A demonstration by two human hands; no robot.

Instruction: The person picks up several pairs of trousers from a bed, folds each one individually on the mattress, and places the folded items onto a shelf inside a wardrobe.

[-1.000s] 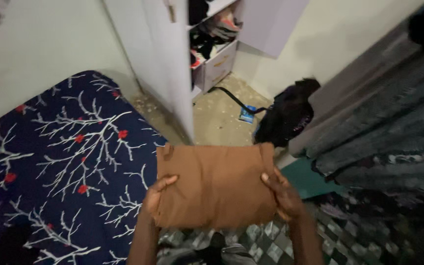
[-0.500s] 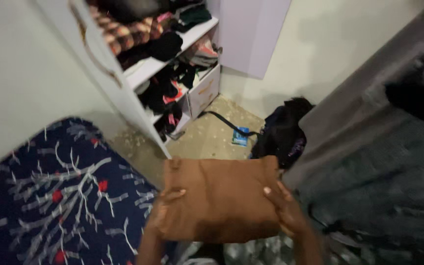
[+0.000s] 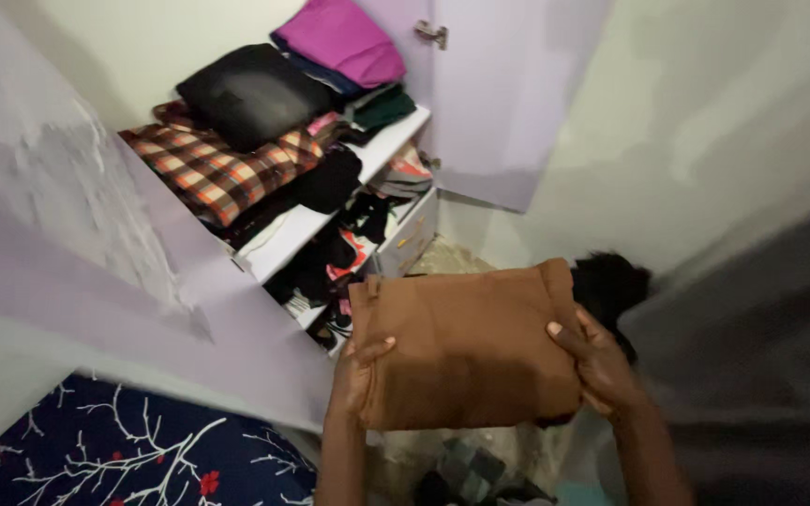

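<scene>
Pale walls close in a small bedroom corner where a lilac wardrobe point(image 3: 508, 103) stands with its doors open. Held out before it is a folded brown garment point(image 3: 466, 347), flat and level in the air, below shelf height. The left hand point(image 3: 356, 375) clasps its left edge, thumb on top, and the right hand point(image 3: 602, 370) clasps its right edge the same way.

It looks like the carrying step, with the garment brought up to the shelves. Setting it down there would call for a lift and a free spot.

That may be tight: a black folded item point(image 3: 250, 94), a plaid cloth point(image 3: 217, 169) and a magenta piece point(image 3: 349, 42) crowd the upper shelf point(image 3: 377, 150), and loose clothes fill the one beneath. A blue branch-print bedsheet point(image 3: 133, 450) lies at lower left.
</scene>
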